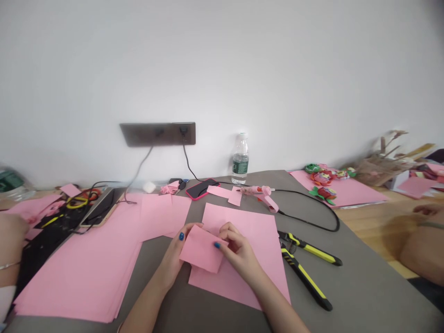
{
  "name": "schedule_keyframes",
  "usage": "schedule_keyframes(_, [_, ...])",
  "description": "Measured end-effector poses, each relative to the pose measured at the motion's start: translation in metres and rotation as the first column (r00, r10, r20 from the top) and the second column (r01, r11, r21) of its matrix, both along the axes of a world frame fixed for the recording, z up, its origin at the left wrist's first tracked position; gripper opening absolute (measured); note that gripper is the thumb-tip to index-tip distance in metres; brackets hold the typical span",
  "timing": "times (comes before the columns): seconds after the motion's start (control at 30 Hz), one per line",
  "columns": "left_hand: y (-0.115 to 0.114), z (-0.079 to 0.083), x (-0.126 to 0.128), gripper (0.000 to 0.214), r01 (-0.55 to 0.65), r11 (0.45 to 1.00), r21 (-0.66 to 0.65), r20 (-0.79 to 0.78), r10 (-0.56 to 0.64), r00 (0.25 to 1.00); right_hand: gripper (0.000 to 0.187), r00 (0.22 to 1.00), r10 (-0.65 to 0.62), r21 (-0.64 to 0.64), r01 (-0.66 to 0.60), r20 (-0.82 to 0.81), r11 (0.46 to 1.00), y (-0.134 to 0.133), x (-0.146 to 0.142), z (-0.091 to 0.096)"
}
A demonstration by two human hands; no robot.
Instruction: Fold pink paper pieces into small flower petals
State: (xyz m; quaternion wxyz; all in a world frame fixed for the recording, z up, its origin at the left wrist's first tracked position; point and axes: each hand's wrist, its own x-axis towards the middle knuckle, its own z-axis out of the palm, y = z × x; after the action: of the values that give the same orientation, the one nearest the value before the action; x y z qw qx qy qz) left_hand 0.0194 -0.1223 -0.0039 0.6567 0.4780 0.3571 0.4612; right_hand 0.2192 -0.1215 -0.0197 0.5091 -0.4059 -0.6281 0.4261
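Between my two hands is a small square of pink paper (201,249), tilted and raised over a larger pink sheet (253,277). My left hand (175,254) grips its left edge, thumb on the front face. At the right corner my right hand (239,247) pinches it, with the thumb in front and the fingers curled behind. Right of the large sheet lie pliers (307,268) with black and yellow handles spread apart. A pink glue gun (262,194) rests behind the sheet, beside small pink paper pieces (235,196).
A stack of pink paper (83,273) lies at left, near a phone (102,208). Behind are a pink-cased phone (202,188), a water bottle (240,159) and a wall socket (183,134). Paper flowers (324,180) sit at right. Other people's arms show at both sides.
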Motion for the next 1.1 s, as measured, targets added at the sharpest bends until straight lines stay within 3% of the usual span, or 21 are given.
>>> schedule_keyframes(0.13, [-0.001,0.005,0.0,0.052,0.059,0.994,0.095,0.018,-0.061,0.998,0.037,0.989,0.04,-0.178,-0.065,-0.142,0.982,0.0,0.007,0.004])
schedule_keyframes(0.23, [0.001,0.009,0.0,0.04,0.11,0.981,0.162,-0.118,-0.092,0.989,0.039,0.971,0.024,-0.298,-0.096,-0.238,0.95,-0.001,0.011,0.005])
schedule_keyframes(0.37, [0.002,0.012,-0.003,0.04,0.192,0.968,0.164,-0.271,-0.143,0.952,0.036,0.969,0.071,-0.354,-0.154,-0.237,0.923,0.001,0.016,0.007])
schedule_keyframes(0.47, [0.002,0.012,-0.005,0.043,0.261,0.955,0.138,-0.364,-0.196,0.91,0.028,0.981,0.148,-0.285,-0.178,-0.124,0.942,0.004,0.026,0.021])
schedule_keyframes(0.57, [0.002,0.012,-0.005,0.044,0.365,0.924,0.112,-0.433,-0.285,0.855,0.02,0.958,0.278,-0.236,-0.255,0.067,0.937,0.003,0.035,0.047])
schedule_keyframes(0.7, [0.001,0.014,-0.002,0.04,0.467,0.872,0.148,-0.539,-0.325,0.777,0.02,0.892,0.288,-0.157,-0.247,0.348,0.956,-0.005,0.03,0.076])
schedule_keyframes(0.83, [-0.001,0.015,0.002,0.038,0.463,0.876,0.135,-0.568,-0.314,0.761,0.008,0.829,0.323,-0.198,-0.259,0.457,0.945,-0.013,0.01,0.069])
schedule_keyframes(0.87, [-0.001,0.015,0.002,0.038,0.452,0.882,0.136,-0.572,-0.303,0.762,0.017,0.83,0.335,-0.24,-0.249,0.446,0.938,-0.014,0.006,0.065])
schedule_keyframes(0.97, [-0.001,0.014,0.002,0.041,0.446,0.882,0.152,-0.582,-0.285,0.762,0.037,0.863,0.39,-0.352,-0.274,0.32,0.895,-0.015,0.003,0.054])
schedule_keyframes(1.1, [-0.001,0.011,0.002,0.043,0.459,0.871,0.177,-0.578,-0.285,0.764,0.035,0.875,0.469,-0.394,-0.394,0.115,0.831,-0.014,0.006,0.05])
